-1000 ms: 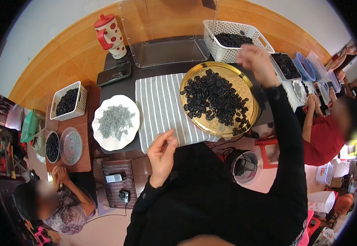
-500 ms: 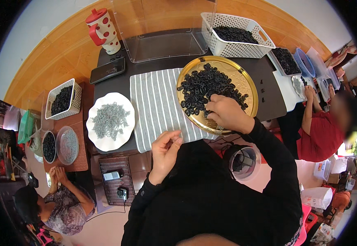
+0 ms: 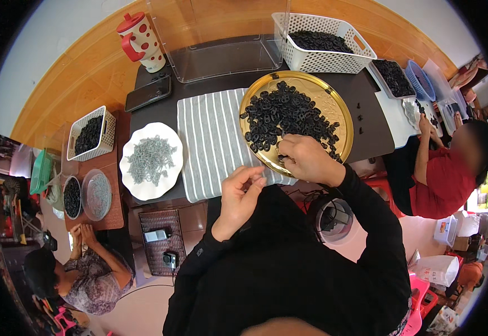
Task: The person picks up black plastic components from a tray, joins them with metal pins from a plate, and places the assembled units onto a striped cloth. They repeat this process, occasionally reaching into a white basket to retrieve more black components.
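My right hand (image 3: 313, 161) is at the near edge of a round gold tray (image 3: 342, 106). Its fingers are pinched together beside a heap of small black pieces with holes (image 3: 288, 115); what lies between the fingertips is hidden. My left hand (image 3: 239, 196) hovers over the near edge of a grey-and-white striped cloth (image 3: 210, 140), thumb and forefinger nearly meeting. Something tiny seems to be at its fingertips, too small to name. Left of the cloth, a white scalloped plate (image 3: 137, 190) holds a pile of small grey pieces (image 3: 151, 159).
Behind the cloth stands a clear plastic box (image 3: 221, 64). A white basket (image 3: 333, 66) of black pieces is at back right. A phone (image 3: 148, 93) and a dotted tumbler (image 3: 145, 45) are back left. Co-workers sit at left (image 3: 95, 280) and right (image 3: 442, 182).
My left hand has moved slightly right and up, closer to the tray. My right hand has shifted a little toward the tray's near edge, its fingers still pinched.
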The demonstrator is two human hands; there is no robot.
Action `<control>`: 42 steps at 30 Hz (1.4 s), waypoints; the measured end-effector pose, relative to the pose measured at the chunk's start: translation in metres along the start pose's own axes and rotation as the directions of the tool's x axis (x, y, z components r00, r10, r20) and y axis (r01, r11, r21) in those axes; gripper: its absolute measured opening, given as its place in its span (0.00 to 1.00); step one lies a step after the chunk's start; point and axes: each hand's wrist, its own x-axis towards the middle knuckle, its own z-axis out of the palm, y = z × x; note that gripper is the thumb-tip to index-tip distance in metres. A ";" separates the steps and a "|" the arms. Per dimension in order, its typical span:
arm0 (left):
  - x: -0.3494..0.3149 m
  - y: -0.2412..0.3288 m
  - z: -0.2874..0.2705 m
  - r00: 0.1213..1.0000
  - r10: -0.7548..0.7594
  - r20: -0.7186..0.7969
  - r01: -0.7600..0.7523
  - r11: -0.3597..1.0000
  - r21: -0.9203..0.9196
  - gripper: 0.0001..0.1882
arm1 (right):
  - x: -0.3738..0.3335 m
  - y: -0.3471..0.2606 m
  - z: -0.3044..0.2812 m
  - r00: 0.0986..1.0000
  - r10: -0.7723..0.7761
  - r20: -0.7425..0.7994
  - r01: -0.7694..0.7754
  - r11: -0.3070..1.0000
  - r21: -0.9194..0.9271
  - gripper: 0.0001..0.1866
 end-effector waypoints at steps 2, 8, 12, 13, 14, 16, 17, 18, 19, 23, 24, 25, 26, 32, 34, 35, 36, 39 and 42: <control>0.005 0.002 0.010 0.998 0.010 -0.058 -0.017 0.994 -0.110 0.10 | 0.001 -0.008 -0.009 0.999 -0.028 -0.029 0.029 0.999 0.031 0.07; 0.023 0.012 0.015 0.998 0.058 -0.024 -0.062 0.983 -0.175 0.07 | -0.001 -0.025 -0.015 0.994 0.039 -0.102 0.013 0.887 0.462 0.08; 0.027 0.007 -0.005 0.934 0.335 -0.122 -0.290 0.913 0.288 0.08 | -0.004 -0.009 -0.005 0.993 0.032 -0.112 0.002 0.957 0.289 0.05; 0.027 0.006 -0.012 0.841 0.536 -0.075 -0.393 0.700 0.596 0.10 | -0.007 -0.006 0.002 0.994 -0.029 -0.103 0.048 0.982 0.183 0.07; 0.027 0.005 -0.020 0.797 0.604 0.021 -0.437 0.551 0.711 0.14 | -0.009 -0.005 0.006 0.992 -0.089 -0.087 0.095 0.993 0.075 0.10; 0.022 -0.001 -0.029 0.812 0.576 0.093 -0.412 0.452 0.791 0.15 | -0.007 -0.012 0.010 0.992 -0.115 -0.056 0.115 0.993 0.003 0.11; 0.018 -0.004 -0.032 0.827 0.539 0.163 -0.391 0.342 0.854 0.16 | -0.007 -0.017 0.011 0.990 -0.138 -0.025 0.136 0.988 -0.072 0.12; 0.015 -0.006 -0.031 0.827 0.539 0.159 -0.387 0.342 0.856 0.16 | -0.005 -0.025 0.006 0.986 -0.165 0.018 0.165 0.971 -0.174 0.20; 0.012 -0.007 -0.028 0.835 0.527 0.160 -0.397 0.375 0.837 0.16 | -0.005 -0.027 0.008 0.986 -0.168 0.020 0.169 0.970 -0.172 0.20; 0.011 -0.006 -0.027 0.850 0.520 0.082 -0.394 0.526 0.754 0.11 | -0.006 -0.034 0.013 0.966 -0.257 0.028 0.252 0.912 -0.324 0.18; 0.010 -0.006 -0.026 0.850 0.521 0.077 -0.391 0.526 0.756 0.11 | -0.005 -0.034 0.013 0.967 -0.250 0.046 0.251 0.907 -0.338 0.17; 0.010 -0.005 -0.025 0.848 0.528 0.039 -0.375 0.548 0.748 0.10 | -0.005 -0.035 0.013 0.968 -0.243 0.064 0.249 0.902 -0.351 0.15; 0.010 -0.004 -0.024 0.845 0.534 0.001 -0.361 0.570 0.738 0.10 | -0.004 -0.034 0.012 0.967 -0.246 0.066 0.253 0.902 -0.351 0.15; 0.030 0.013 -0.009 0.870 0.493 0.025 -0.365 0.606 0.707 0.07 | 0.000 -0.033 0.011 0.978 -0.198 0.069 0.209 0.917 -0.338 0.09; 0.042 0.014 0.000 0.875 0.481 0.050 -0.365 0.589 0.721 0.08 | 0.006 -0.036 0.008 0.991 -0.076 0.113 0.114 0.918 -0.380 0.08; 0.047 0.015 0.003 0.880 0.468 0.076 -0.369 0.575 0.730 0.08 | 0.007 -0.034 0.009 0.990 -0.085 0.113 0.123 0.916 -0.382 0.08; 0.054 0.015 0.008 0.892 0.437 0.113 -0.368 0.560 0.742 0.09 | 0.006 -0.026 0.010 0.994 -0.060 0.087 0.083 0.950 -0.301 0.08; 0.064 0.014 0.019 0.924 0.343 0.168 -0.332 0.506 0.796 0.09 | -0.002 -0.011 0.012 1.000 -0.021 0.018 0.025 0.981 -0.195 0.07; 0.071 0.011 0.025 0.925 0.345 0.159 -0.319 0.478 0.818 0.09 | -0.015 -0.005 0.007 0.961 0.163 -0.224 -0.130 0.979 0.154 0.09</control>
